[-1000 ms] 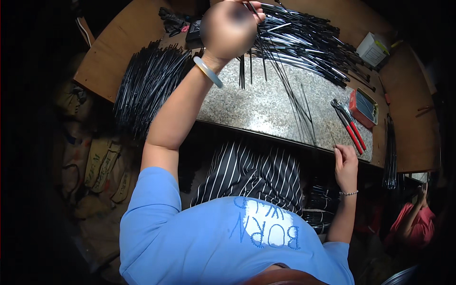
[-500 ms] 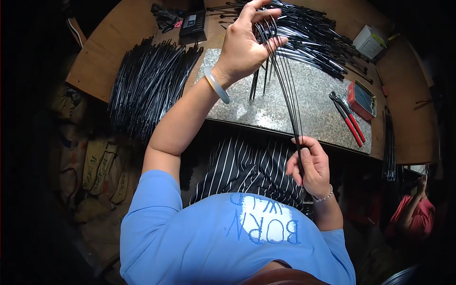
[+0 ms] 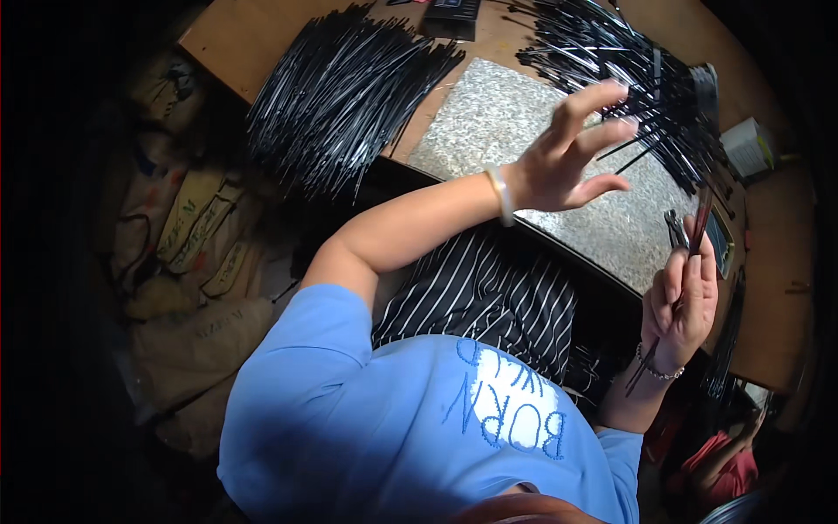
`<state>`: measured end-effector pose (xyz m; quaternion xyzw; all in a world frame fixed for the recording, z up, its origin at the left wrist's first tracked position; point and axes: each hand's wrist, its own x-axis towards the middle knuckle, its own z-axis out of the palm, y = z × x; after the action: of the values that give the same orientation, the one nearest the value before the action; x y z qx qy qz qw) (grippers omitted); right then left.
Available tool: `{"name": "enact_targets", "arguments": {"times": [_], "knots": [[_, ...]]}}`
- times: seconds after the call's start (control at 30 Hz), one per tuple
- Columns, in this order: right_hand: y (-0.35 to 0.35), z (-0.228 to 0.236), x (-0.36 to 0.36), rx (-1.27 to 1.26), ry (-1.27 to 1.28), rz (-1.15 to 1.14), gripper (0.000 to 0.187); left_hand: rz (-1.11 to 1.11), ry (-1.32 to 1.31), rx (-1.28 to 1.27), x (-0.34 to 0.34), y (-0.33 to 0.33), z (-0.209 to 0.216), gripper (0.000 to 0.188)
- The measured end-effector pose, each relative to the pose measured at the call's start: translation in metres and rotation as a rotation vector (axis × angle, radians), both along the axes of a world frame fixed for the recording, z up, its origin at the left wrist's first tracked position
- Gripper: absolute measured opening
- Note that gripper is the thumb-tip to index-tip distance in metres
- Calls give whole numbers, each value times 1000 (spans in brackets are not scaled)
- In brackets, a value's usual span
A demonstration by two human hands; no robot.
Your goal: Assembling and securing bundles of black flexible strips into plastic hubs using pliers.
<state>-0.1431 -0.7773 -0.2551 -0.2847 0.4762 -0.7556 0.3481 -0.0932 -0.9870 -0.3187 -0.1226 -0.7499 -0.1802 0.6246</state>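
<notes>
Left hand [image 3: 559, 166] hovers over the speckled slab [image 3: 489, 113], fingers [image 3: 602, 138] spread; right hand [image 3: 685, 301], raised by the slab's right end, pinches black strips [image 3: 702, 218]; blue lettering [image 3: 501, 415] marks the shirt [image 3: 332, 437].

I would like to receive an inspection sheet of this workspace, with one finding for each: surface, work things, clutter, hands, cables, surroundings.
Surface: speckled slab on a wooden table.
Work things: left pile and right pile of thin black strips; held strips in one hand.
Clutter: black box at the far side; white container at the right; pliers partly hidden by the right hand.
Hands: left hand open above the slab, holding nothing; right hand closed around the held strips.
Cables: nothing seen that is surely a power cable.
Surroundings: sacks at the left; another person at the lower right; edges dark.
</notes>
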Motion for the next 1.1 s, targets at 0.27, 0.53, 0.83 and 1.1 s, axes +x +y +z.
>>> {"name": "enact_targets", "arguments": {"times": [0.27,0.53,0.83,1.1], "knots": [[-24,-6,-6,-76,4,156,41,1359,-1035,25,135,-186,-42,27],[-49,-12,-14,-31,63,95,37,999,-1192,472,143,-205,-18,31],[-80,-36,-10,-29,373,-74,31,-230,-637,1128,91,-83,48,16],[-87,-51,-1,-75,126,14,30,-800,-549,1164,42,-5,44,21]]}}
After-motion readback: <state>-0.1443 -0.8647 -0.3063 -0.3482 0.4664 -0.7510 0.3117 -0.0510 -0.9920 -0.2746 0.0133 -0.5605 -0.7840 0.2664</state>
